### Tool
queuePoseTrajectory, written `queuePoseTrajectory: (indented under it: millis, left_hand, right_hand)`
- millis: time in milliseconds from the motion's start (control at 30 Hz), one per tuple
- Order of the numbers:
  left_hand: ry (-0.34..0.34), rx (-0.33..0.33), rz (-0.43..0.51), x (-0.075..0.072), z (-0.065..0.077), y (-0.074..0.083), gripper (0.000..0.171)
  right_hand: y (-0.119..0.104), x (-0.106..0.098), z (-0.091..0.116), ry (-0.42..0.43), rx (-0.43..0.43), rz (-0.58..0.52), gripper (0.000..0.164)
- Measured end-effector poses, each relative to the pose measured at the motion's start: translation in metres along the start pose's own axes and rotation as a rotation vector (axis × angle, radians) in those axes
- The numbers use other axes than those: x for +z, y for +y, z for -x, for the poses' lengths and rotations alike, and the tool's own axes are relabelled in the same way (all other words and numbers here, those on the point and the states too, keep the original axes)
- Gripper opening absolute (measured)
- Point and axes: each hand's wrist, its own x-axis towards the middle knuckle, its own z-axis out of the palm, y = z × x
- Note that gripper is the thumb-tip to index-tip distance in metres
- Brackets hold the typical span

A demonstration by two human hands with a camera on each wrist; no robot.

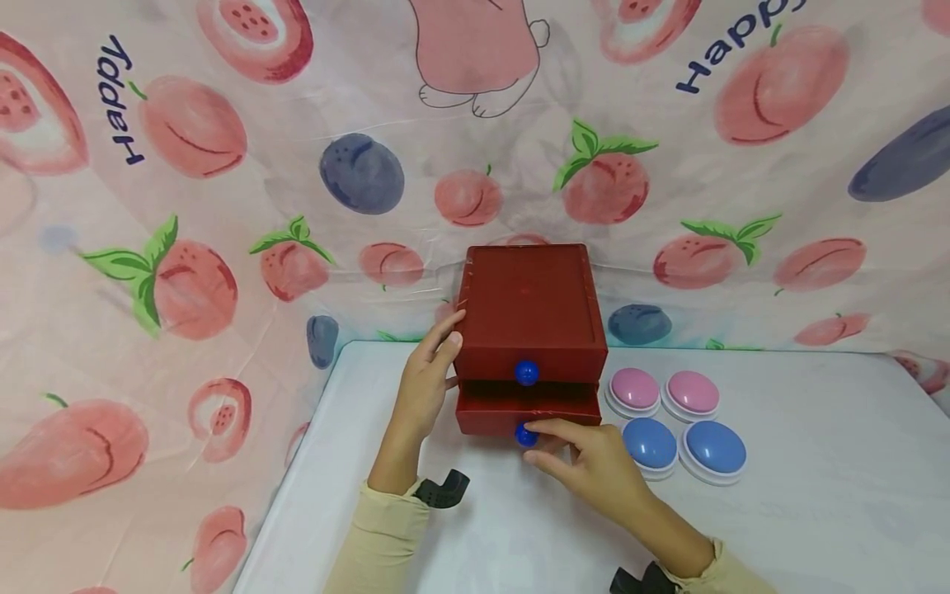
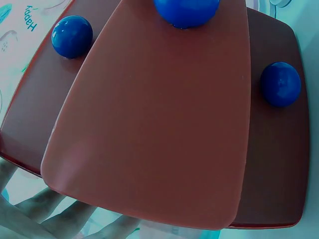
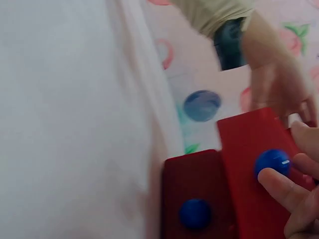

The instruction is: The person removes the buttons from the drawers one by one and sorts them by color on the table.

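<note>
A small red-brown drawer cabinet [image 1: 529, 301] with round blue knobs stands on the white table. Its middle drawer [image 2: 149, 119] is pulled partly out between two closed ones. In the head view, only the top drawer and this pulled one show. My right hand [image 1: 601, 470] pinches the pulled drawer's blue knob [image 3: 272, 163] between thumb and index finger. Against the cabinet's left side rests my left hand [image 1: 425, 388], its fingers fairly straight; part of them is hidden behind the cabinet in the left wrist view.
Right of the cabinet sit two pink push buttons [image 1: 634, 388] and two blue push buttons [image 1: 715, 448] on white bases. A fruit-patterned cloth [image 1: 356, 280] hangs behind and left of the table [image 1: 519, 528]. Black wrist mounts [image 1: 444, 489] are on both wrists.
</note>
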Motion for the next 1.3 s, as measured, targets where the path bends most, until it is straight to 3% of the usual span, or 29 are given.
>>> queuePoseTrajectory:
  millis: [200,333,567,700,1000,1300]
  left_hand:
    - [-0.010,-0.018,-0.009,0.000,0.001,0.005,0.041]
    - [-0.013,-0.017,-0.034,0.002,0.008,0.019,0.042]
    - [-0.016,0.001,-0.019,0.004,0.014,0.029,0.043]
    - [-0.016,-0.002,-0.026,0.004,0.012,0.026,0.042]
    - [-0.007,0.003,0.002,0.000,0.000,0.001,0.041]
    - [0.000,0.032,0.009,0.001,-0.001,-0.003,0.044]
  right_hand:
    - [0.006,0.014,0.000,0.016,0.072,-0.083,0.029]
    - [0.008,0.018,0.000,0.057,0.088,-0.140,0.027]
    - [0.009,0.019,-0.004,0.063,0.105,-0.149,0.028]
    - [0.011,0.019,-0.011,0.062,0.113,-0.145,0.027]
    - [0.024,0.023,-0.031,0.083,0.127,-0.112,0.024]
    - [0.027,0.024,-0.029,0.047,0.158,-0.132,0.029]
